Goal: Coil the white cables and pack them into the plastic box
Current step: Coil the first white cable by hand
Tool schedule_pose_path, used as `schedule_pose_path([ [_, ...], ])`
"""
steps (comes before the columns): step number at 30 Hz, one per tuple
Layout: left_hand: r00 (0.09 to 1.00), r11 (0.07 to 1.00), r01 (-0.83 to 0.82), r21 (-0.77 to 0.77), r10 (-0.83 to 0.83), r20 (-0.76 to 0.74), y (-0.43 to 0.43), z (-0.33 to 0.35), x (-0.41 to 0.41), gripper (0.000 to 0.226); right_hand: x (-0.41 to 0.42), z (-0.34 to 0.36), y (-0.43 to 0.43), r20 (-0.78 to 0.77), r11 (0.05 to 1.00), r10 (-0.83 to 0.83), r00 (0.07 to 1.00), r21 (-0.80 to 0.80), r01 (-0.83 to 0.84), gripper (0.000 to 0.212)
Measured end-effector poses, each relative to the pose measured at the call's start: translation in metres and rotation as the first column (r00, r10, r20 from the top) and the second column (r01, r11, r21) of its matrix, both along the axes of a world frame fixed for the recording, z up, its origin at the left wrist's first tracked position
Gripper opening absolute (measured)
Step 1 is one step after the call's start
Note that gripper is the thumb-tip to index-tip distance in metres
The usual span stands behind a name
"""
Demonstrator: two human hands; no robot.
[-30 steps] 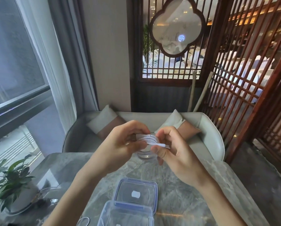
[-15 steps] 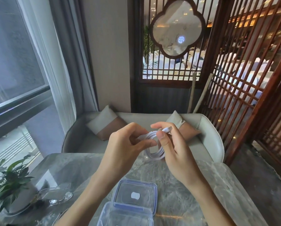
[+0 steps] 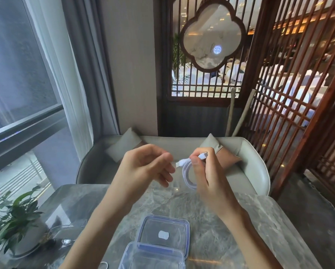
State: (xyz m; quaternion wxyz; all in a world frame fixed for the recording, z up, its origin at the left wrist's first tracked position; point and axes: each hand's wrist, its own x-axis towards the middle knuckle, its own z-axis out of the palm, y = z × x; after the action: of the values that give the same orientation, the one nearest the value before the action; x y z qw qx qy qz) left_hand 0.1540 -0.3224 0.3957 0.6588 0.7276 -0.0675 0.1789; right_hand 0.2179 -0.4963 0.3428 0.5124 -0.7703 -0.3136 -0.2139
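White cable (image 3: 188,172) coiled, pinched in right hand (image 3: 207,179) above counter (image 3: 230,226) — left hand (image 3: 145,171) loosely curled, empty. Box (image 3: 153,257) and lid (image 3: 163,234) below, open; packing not yet done.

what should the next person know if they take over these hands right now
Right hand: pinching the coiled white cable in the air over the table, both plugs sticking out at the top.
Left hand: loosely curled beside the coil, holding nothing.
Plastic box: open at the near table edge, its lid lying flat just behind it.
Done: this cable is coiled.
Left: place the coil in the box; what the box already holds cannot be told.
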Motion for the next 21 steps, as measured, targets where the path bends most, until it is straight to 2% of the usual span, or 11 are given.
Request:
schedule_pose_path([
  [4, 0.987, 0.969, -0.150, 0.196, 0.134, 0.092, 0.000, -0.006, 0.004, 0.007, 0.000, -0.001, -0.003, -0.118, 0.988, 0.117, 0.986, 0.113, -0.104, 0.019],
  [7, 0.999, 0.973, -0.015, 0.232, 0.025, -0.038, -0.001, -0.007, 0.007, 0.012, -0.004, 0.005, -0.005, -0.142, 0.974, 0.183, 0.973, 0.161, -0.160, 0.019],
  [9, 0.990, 0.986, 0.073, 0.152, -0.053, -0.130, -0.002, -0.008, 0.008, 0.012, -0.005, 0.007, -0.005, -0.136, 0.974, 0.189, 0.973, 0.149, -0.168, 0.018],
  [11, 0.961, 0.981, 0.178, -0.074, -0.190, -0.199, -0.003, -0.006, 0.008, 0.016, -0.005, 0.008, -0.004, -0.059, 0.987, 0.142, 0.988, 0.086, -0.136, 0.019],
  [13, 0.925, 0.939, 0.261, -0.223, -0.309, -0.220, -0.001, -0.004, 0.006, 0.017, -0.005, 0.006, -0.004, 0.017, 0.994, 0.100, 0.995, 0.036, -0.101, 0.020],
  [15, 0.898, 0.912, 0.327, -0.249, -0.382, -0.218, -0.001, -0.004, 0.005, 0.016, -0.007, 0.006, -0.005, 0.031, 0.995, 0.097, 0.995, 0.031, -0.098, 0.020],
  [17, 0.885, 0.906, 0.370, -0.207, -0.411, -0.219, -0.004, -0.005, 0.004, 0.016, -0.010, 0.008, -0.005, 0.010, 0.990, 0.128, 0.992, 0.064, -0.128, 0.020],
  [21, 0.894, 0.925, 0.354, -0.138, -0.378, -0.239, -0.017, -0.011, 0.005, 0.036, -0.015, 0.010, -0.002, -0.099, 0.953, 0.248, 0.964, 0.204, -0.225, 0.019],
])
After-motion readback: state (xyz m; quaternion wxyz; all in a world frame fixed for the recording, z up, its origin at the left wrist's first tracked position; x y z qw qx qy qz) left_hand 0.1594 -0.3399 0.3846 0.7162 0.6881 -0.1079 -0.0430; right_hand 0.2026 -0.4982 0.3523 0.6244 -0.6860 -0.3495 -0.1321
